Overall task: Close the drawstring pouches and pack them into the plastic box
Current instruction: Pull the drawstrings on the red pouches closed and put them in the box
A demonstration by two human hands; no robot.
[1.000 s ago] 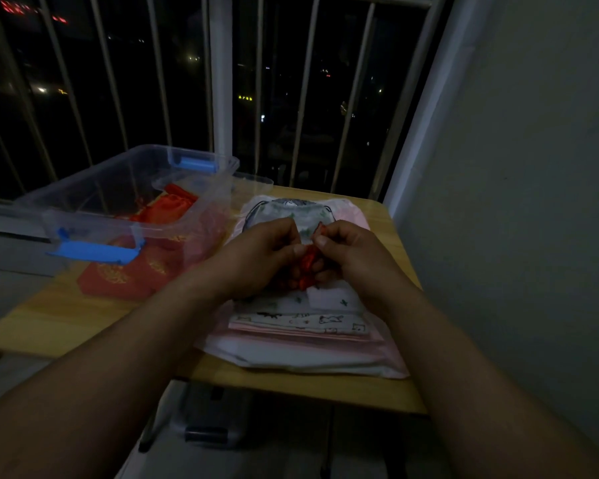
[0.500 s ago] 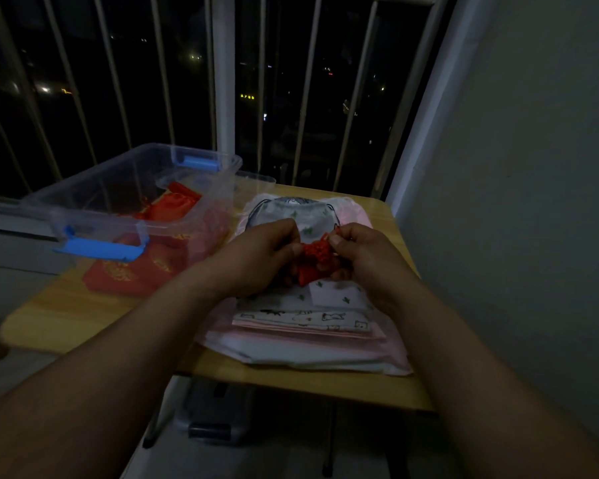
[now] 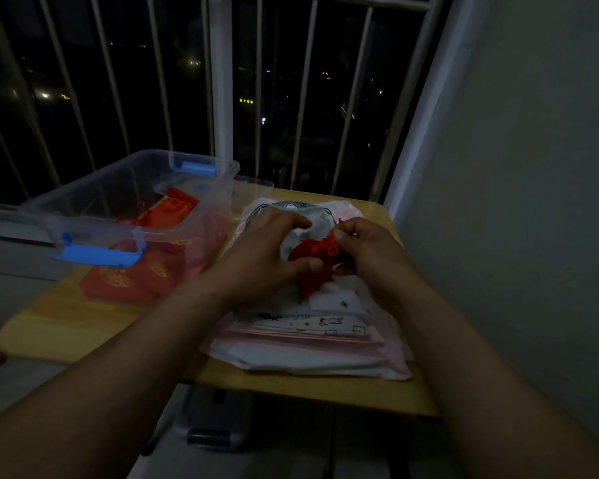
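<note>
A small red drawstring pouch [image 3: 311, 267] is held between both hands above a stack of pale printed pouches [image 3: 308, 326]. My left hand [image 3: 263, 257] grips the pouch's body from the left. My right hand [image 3: 363, 250] pinches its gathered, bunched top. The clear plastic box [image 3: 94, 219] with blue latches stands at the left of the table, with a red pouch [image 3: 168, 210] inside it. More red pouches [image 3: 118, 281] with gold print lie flat on the table under and in front of the box.
The small wooden table [image 3: 66, 326] ends just in front of the stack. A barred window runs behind it and a wall [image 3: 516, 202] closes the right side. A dark case [image 3: 215, 416] sits on the floor under the table.
The red pouch's mouth has bunched up tighter. My hands have drawn slightly apart, the right one pulling the top to the right while the left keeps the body.
</note>
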